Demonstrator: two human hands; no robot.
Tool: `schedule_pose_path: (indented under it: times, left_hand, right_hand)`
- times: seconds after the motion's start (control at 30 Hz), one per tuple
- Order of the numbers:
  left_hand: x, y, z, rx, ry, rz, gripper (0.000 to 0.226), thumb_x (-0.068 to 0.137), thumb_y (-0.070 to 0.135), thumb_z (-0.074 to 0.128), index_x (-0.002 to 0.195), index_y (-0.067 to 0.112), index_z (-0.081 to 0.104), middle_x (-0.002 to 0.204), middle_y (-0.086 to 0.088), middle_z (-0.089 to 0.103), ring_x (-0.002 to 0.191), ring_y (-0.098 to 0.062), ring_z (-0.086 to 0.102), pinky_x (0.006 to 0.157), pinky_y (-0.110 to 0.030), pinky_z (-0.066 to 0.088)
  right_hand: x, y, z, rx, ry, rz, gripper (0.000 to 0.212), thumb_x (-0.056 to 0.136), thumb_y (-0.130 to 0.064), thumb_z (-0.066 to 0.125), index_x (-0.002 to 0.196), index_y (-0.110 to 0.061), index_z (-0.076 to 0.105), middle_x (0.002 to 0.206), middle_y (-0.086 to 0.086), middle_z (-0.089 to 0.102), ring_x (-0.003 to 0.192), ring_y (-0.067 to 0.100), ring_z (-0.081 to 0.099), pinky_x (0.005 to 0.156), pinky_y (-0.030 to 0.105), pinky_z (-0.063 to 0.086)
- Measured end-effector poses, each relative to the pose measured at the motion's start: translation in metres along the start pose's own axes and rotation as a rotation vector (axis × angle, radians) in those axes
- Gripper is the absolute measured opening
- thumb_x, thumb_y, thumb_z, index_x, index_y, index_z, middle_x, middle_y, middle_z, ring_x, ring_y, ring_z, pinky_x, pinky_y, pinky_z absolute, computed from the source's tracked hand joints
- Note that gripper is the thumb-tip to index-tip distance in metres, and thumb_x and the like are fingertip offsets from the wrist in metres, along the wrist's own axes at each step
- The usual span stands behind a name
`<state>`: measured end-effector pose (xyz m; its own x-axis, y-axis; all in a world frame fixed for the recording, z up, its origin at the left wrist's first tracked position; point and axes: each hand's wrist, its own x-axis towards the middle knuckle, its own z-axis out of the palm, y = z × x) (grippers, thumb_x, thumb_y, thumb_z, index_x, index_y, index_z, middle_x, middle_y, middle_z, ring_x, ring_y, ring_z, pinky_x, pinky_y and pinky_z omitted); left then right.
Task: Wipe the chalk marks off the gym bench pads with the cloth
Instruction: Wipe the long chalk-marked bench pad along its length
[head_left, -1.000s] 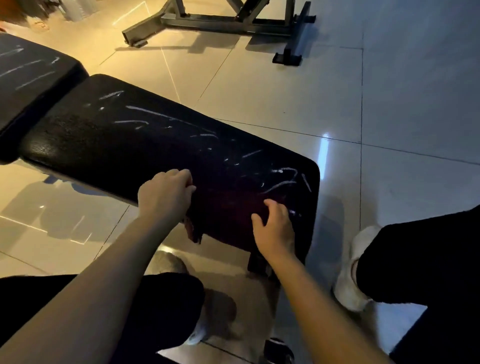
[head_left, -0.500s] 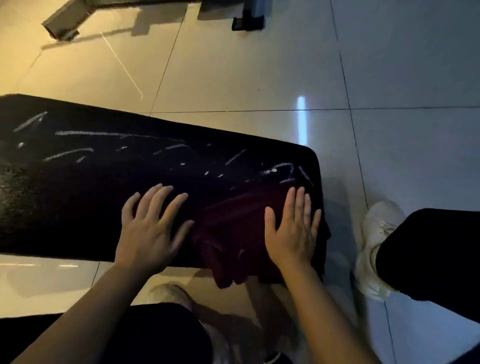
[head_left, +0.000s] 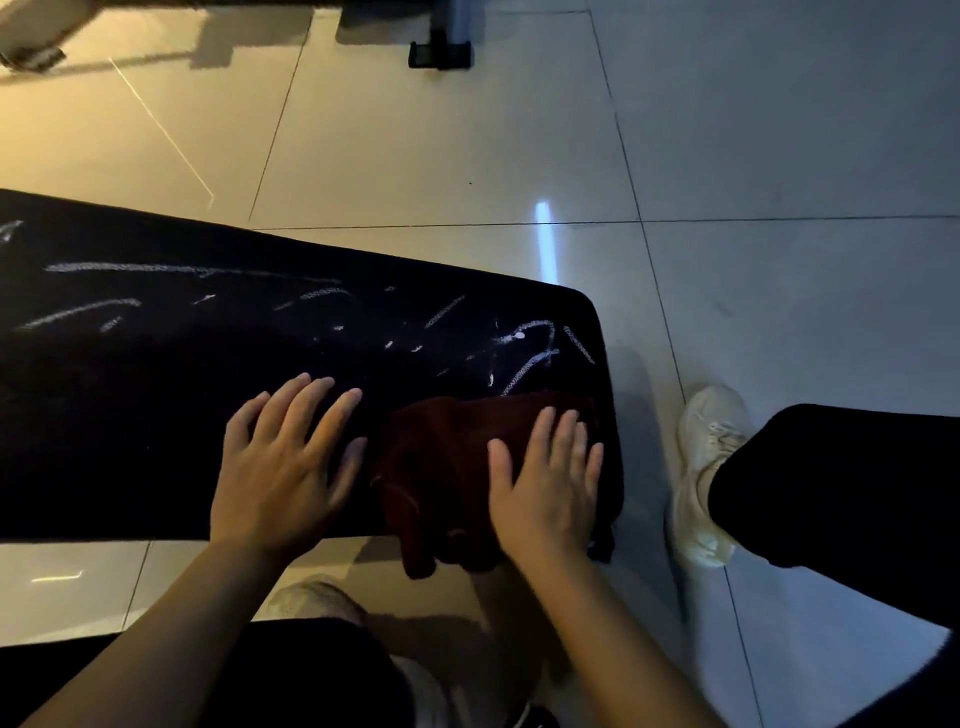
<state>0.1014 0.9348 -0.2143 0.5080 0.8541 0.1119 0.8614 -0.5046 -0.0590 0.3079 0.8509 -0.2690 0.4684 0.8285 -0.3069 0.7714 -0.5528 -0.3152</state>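
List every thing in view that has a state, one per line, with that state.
bench pad: streaked with white chalk marks, unwiped.
chalk marks: intact, densest near the pad's right end.
cloth: dark red, crumpled, lying on the pad, one edge hanging over the near side.
left hand: flat, fingers spread, on the pad beside the cloth.
right hand: flat, pressing on the cloth.

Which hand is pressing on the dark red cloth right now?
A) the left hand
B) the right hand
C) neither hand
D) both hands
B: the right hand lies flat on the cloth, while the left hand rests on the bare bench pad beside it.
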Motion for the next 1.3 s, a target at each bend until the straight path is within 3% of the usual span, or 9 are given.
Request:
schedule_pose_path:
  times: [0.17,0.33,0.47,0.6,0.7,0.9,1.0,1.1,1.3]
  left_hand:
    - [0.000,-0.001,0.002,0.022,0.004,0.003,0.054,0.091,0.047,0.038,0.129,0.014,0.060,0.131,-0.015,0.057,0.128,-0.034,0.047,0.100,-0.050,0.032]
    - [0.001,0.001,0.000,0.023,-0.002,0.000,0.055,0.093,0.046,0.034,0.129,0.013,0.060,0.131,-0.015,0.057,0.128,-0.034,0.047,0.100,-0.050,0.031]
    - [-0.001,0.001,0.002,0.030,0.004,0.006,0.056,0.094,0.046,0.032,0.129,0.013,0.060,0.132,-0.016,0.056,0.128,-0.034,0.046,0.102,-0.049,0.030]
    - [0.000,0.001,0.002,0.028,0.024,0.004,0.055,0.094,0.046,0.034,0.127,0.011,0.061,0.131,-0.016,0.057,0.128,-0.034,0.046,0.101,-0.049,0.031]
    - [-0.001,0.001,0.002,0.030,0.017,0.001,0.055,0.093,0.046,0.034,0.125,0.012,0.062,0.130,-0.016,0.058,0.127,-0.035,0.047,0.101,-0.050,0.032]
    - [0.001,0.001,0.001,0.032,0.015,0.003,0.055,0.092,0.047,0.035,0.125,0.012,0.062,0.131,-0.015,0.057,0.127,-0.034,0.047,0.100,-0.051,0.033]
    - [0.000,0.001,0.002,0.025,0.025,-0.003,0.055,0.092,0.046,0.035,0.125,0.012,0.063,0.131,-0.015,0.057,0.128,-0.035,0.047,0.101,-0.051,0.033]
    - [0.000,0.002,0.002,0.016,0.040,-0.001,0.054,0.092,0.045,0.036,0.124,0.011,0.063,0.131,-0.016,0.057,0.127,-0.035,0.048,0.101,-0.052,0.033]
    - [-0.001,0.002,0.003,0.014,0.041,0.004,0.054,0.093,0.045,0.035,0.123,0.011,0.064,0.129,-0.016,0.058,0.127,-0.035,0.048,0.100,-0.051,0.034]
  right_hand:
    - [0.021,0.008,-0.005,0.061,-0.030,0.160,0.075,0.099,-0.057,0.012,0.151,-0.009,-0.015,0.161,0.013,-0.015,0.149,0.024,-0.014,0.120,0.037,-0.010]
    - [-0.029,-0.018,0.016,0.112,-0.033,-0.014,0.079,0.082,-0.062,-0.012,0.143,-0.015,-0.026,0.152,0.006,-0.031,0.138,0.017,-0.031,0.112,0.033,-0.021]
    - [0.001,-0.008,0.006,0.229,-0.046,0.097,0.072,0.099,-0.057,0.010,0.151,-0.015,-0.017,0.157,0.003,-0.025,0.145,0.016,-0.023,0.115,0.031,-0.016]
    - [0.049,-0.005,-0.004,0.197,0.009,0.269,0.078,0.099,-0.059,0.014,0.152,-0.009,-0.015,0.161,0.010,-0.018,0.148,0.022,-0.018,0.117,0.036,-0.014]
    - [0.031,-0.006,0.003,0.180,0.007,0.216,0.078,0.099,-0.058,0.016,0.150,-0.010,-0.019,0.160,0.010,-0.020,0.147,0.022,-0.020,0.118,0.036,-0.014]
    - [-0.027,-0.015,0.015,0.192,-0.065,0.093,0.087,0.068,-0.063,-0.018,0.139,-0.015,-0.034,0.149,0.005,-0.038,0.137,0.018,-0.035,0.111,0.033,-0.024]
    - [0.001,-0.006,0.011,0.121,-0.034,0.087,0.086,0.084,-0.072,-0.002,0.141,-0.013,-0.032,0.147,0.005,-0.037,0.140,0.019,-0.032,0.111,0.033,-0.023]
    - [0.046,0.010,-0.003,0.113,-0.033,0.107,0.082,0.096,-0.064,0.014,0.148,-0.012,-0.022,0.157,0.007,-0.027,0.146,0.019,-0.024,0.114,0.034,-0.019]
    - [0.003,-0.003,0.010,0.193,0.054,0.113,0.071,0.093,-0.056,-0.001,0.147,-0.014,-0.019,0.160,0.006,-0.019,0.145,0.016,-0.022,0.117,0.033,-0.017]
